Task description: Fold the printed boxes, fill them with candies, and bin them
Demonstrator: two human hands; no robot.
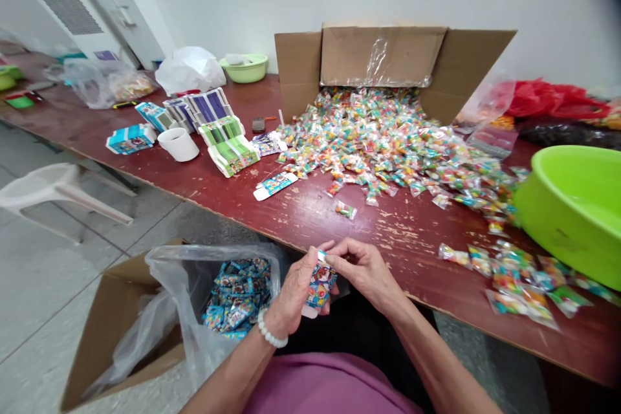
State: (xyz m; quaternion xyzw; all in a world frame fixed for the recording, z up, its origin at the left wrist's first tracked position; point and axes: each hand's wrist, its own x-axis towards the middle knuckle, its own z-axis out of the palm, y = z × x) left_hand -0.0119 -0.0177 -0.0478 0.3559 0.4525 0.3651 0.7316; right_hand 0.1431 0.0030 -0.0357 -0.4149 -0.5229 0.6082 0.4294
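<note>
In my left hand (297,291) is a small blue printed candy box (321,284), held upright at the table's front edge, fingers wrapped round it. My right hand (365,270) pinches the top end of the same box, where a white flap shows. A single candy packet (345,209) lies on the table just beyond my hands. A flattened blue box (275,185) rests a little further left. Behind them, a big heap of clear candy packets (378,142) spills from a cardboard carton (383,55) lying with its mouth toward me.
Below left, a plastic-lined carton (121,323) holds many blue packets (237,294). On the red table (218,200) stand stacks of flat boxes (228,145), a white roll (178,144) and a scraper-like tool (262,123). A green basin (572,207) stands right; a white stool (63,191) left.
</note>
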